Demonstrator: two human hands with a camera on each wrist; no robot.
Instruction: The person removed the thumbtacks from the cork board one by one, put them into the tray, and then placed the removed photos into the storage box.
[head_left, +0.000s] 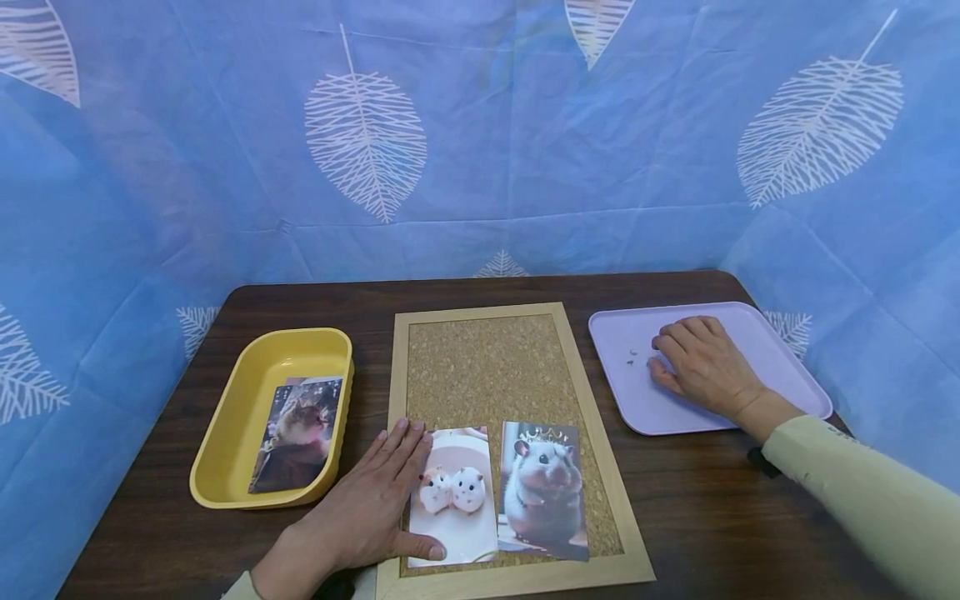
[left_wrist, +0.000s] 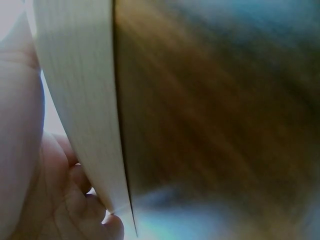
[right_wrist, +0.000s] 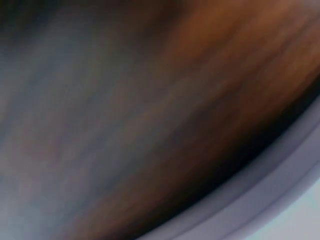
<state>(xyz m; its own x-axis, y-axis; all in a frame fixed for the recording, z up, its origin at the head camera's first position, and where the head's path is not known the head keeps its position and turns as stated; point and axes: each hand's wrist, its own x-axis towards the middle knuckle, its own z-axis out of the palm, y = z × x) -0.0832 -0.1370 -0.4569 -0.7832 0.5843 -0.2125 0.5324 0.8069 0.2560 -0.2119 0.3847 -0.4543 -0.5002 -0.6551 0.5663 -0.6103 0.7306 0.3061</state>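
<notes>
My left hand point(head_left: 375, 492) rests with its fingers straight along the left edge of a photo point(head_left: 453, 521) of two white hamsters, thumb across its lower corner. The photo lies on a wood-framed corkboard point(head_left: 487, 358). Beside it on the cork lies a second photo point(head_left: 543, 500), of a grey hamster wearing a crown. Over the lilac tray point(head_left: 780, 367), my right hand point(head_left: 701, 367) has its fingers loosely bent down, thumb apart from them. Just left of its fingertips are several tiny pale pieces point(head_left: 632, 357). In the left wrist view, the board's frame point(left_wrist: 80, 100) runs past the hand.
At the left stands a yellow bin point(head_left: 217, 442) with photos point(head_left: 300, 433) in it. A dark wood table point(head_left: 315, 300) carries everything. Blue cloth point(head_left: 525, 150) with white leaf prints hangs behind and at both sides. The right wrist view is mostly blurred, with the tray's rim across it.
</notes>
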